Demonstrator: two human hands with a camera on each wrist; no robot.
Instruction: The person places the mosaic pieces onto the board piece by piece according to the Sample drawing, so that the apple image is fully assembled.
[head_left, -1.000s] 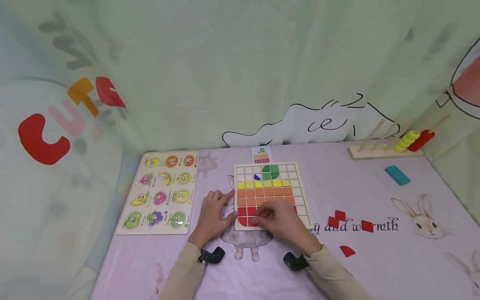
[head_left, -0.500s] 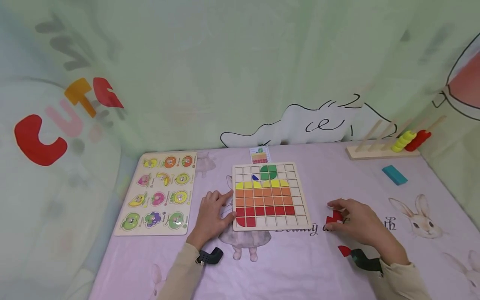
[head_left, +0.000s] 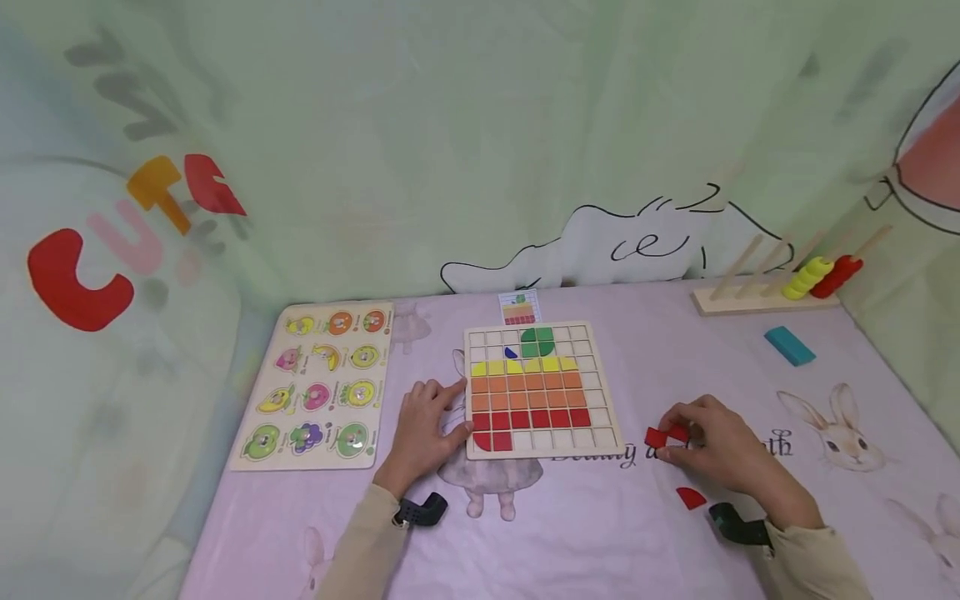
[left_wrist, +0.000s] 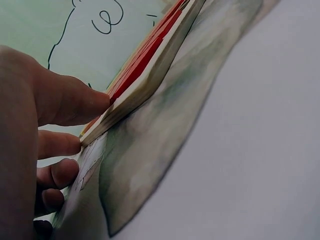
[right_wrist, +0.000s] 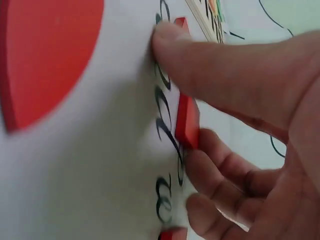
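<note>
In the head view, my left hand (head_left: pixel 427 429) rests beside a wooden grid board (head_left: pixel 609 400), thumb and index fingertips right at its left edge. The board holds green, blue, yellow, orange and red tiles; its bottom row bears a red rounded tile (head_left: pixel 482 442) and a red square (head_left: pixel 502 442) at the left. To the right, my right hand (head_left: pixel 712 442) pinches a red square tile (head_left: pixel 656 437) between thumb and index finger. Another red square tile (right_wrist: pixel 187 122) lies under the hand, close to the curled fingers in the right wrist view. Nearer me sits a red quarter-circle tile (head_left: pixel 690 498).
A small pattern card (head_left: pixel 520 308) lies just behind the board. On the left is a wooden fruit puzzle board (head_left: pixel 311 383). Toward the back right stand a wooden peg rack (head_left: pixel 765 302) with yellow and red beads and a teal block (head_left: pixel 790 346).
My right hand has left the board's bottom row and gone right to the loose red tiles, closing on one, which has shifted slightly left. The left hand stays at the board's edge.
</note>
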